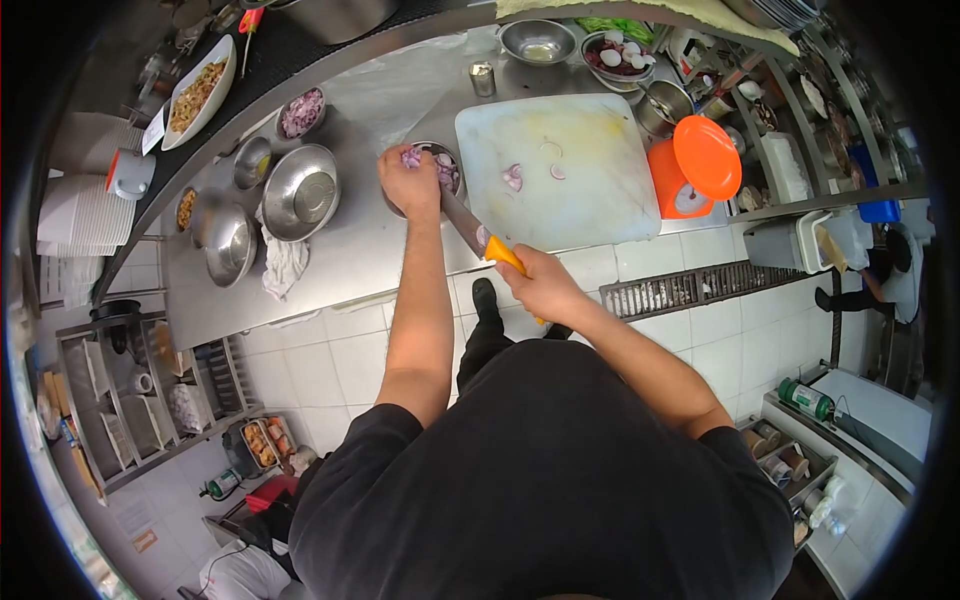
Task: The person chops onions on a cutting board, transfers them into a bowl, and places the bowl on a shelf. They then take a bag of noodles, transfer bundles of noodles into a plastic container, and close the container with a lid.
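Nearest the camera, the person's black shirt [545, 470] fills the lower centre. Ahead of it, chopped red onion [447, 173] lies in a metal bowl [460, 178] on the stainless-steel bench [365, 215], just left of a white cutting board [590, 215]. Left hand [411, 187]: fingers bent down at the onion in the bowl; whether they pinch any pieces cannot be told. Right hand [545, 283]: closed around the yellow handle of a knife [466, 224], whose blade points towards the bowl and carries a scrap of onion near the handle. A few onion slices [513, 178] lie on the board. Right of the board stands an orange kitchen scale [668, 178] with an orange plate [708, 157] leaning outward over it. Farther left are a wide steel bowl [301, 195], a crumpled white cloth [286, 265] and a smaller bowl of cut red onion [301, 113]. A metal can [482, 79] stands beyond the board.
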`<action>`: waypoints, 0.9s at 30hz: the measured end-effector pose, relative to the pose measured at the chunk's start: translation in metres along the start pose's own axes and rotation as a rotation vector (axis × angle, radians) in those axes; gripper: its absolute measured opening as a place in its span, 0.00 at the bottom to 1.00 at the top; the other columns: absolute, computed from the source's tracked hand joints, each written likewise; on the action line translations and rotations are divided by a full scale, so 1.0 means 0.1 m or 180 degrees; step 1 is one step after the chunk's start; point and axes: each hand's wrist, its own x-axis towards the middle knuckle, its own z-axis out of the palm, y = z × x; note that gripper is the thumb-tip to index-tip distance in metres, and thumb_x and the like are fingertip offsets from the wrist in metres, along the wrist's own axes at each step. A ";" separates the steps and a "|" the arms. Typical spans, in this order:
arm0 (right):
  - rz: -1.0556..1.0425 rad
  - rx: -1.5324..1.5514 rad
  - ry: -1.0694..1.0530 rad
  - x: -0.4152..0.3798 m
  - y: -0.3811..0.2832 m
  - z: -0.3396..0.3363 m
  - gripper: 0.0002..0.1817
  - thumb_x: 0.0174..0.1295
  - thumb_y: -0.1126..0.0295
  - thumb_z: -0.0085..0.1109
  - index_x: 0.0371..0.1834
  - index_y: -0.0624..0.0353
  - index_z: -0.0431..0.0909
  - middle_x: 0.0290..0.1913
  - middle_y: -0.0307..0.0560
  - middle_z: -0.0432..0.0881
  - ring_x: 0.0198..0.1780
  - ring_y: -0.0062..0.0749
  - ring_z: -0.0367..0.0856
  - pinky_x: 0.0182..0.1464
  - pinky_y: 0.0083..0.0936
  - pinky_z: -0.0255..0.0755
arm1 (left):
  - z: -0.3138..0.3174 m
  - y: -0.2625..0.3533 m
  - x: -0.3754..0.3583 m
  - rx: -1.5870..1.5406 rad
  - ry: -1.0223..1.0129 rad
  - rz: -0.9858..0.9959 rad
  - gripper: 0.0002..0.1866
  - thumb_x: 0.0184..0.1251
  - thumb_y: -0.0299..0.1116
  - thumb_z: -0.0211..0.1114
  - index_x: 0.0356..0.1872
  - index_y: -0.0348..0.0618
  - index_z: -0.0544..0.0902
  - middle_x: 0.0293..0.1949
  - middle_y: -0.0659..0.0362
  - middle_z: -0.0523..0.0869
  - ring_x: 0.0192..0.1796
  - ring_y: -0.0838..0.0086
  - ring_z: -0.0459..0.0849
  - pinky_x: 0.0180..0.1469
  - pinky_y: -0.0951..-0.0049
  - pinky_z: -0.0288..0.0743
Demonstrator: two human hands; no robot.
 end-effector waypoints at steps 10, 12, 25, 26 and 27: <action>0.0799 0.0238 -0.0103 -0.85 0.17 -0.94 0.17 0.77 0.56 0.61 0.46 0.62 0.79 0.24 0.41 0.79 0.23 0.26 0.77 0.28 0.32 0.74 | 0.05 -0.21 0.03 0.1081 -0.0965 0.0297 0.19 0.60 0.41 0.75 0.50 0.44 0.90 0.57 0.47 0.86 0.61 0.49 0.83 0.66 0.53 0.76; 0.0601 -0.0102 0.0422 -0.88 0.47 -1.04 0.17 0.77 0.56 0.62 0.45 0.62 0.78 0.25 0.46 0.81 0.23 0.34 0.80 0.29 0.37 0.75 | 0.00 -0.18 -0.01 0.1216 -0.1142 0.0411 0.22 0.60 0.41 0.75 0.54 0.45 0.89 0.61 0.47 0.84 0.65 0.50 0.81 0.69 0.53 0.74; -0.0370 -0.2301 0.2101 -0.24 1.52 -0.93 0.14 0.74 0.59 0.64 0.46 0.59 0.77 0.36 0.55 0.87 0.36 0.56 0.88 0.37 0.49 0.82 | -0.31 0.25 -0.17 0.0067 -0.0880 0.0781 0.22 0.59 0.22 0.63 0.57 0.41 0.87 0.67 0.45 0.81 0.69 0.49 0.80 0.74 0.56 0.72; -0.0376 -0.2347 0.1980 -0.25 1.47 -0.88 0.14 0.74 0.59 0.64 0.47 0.59 0.77 0.36 0.54 0.86 0.36 0.55 0.89 0.37 0.48 0.82 | -0.35 0.38 -0.26 -0.0273 -0.0882 0.0886 0.21 0.60 0.21 0.62 0.55 0.40 0.87 0.65 0.45 0.82 0.69 0.50 0.81 0.73 0.57 0.72; -0.0298 -0.2334 0.1833 -0.28 1.42 -0.83 0.15 0.75 0.58 0.63 0.47 0.59 0.77 0.37 0.54 0.86 0.37 0.56 0.89 0.38 0.49 0.82 | -0.36 0.49 -0.36 -0.0619 -0.0880 0.0986 0.20 0.60 0.20 0.61 0.54 0.39 0.87 0.63 0.45 0.83 0.68 0.50 0.81 0.73 0.58 0.72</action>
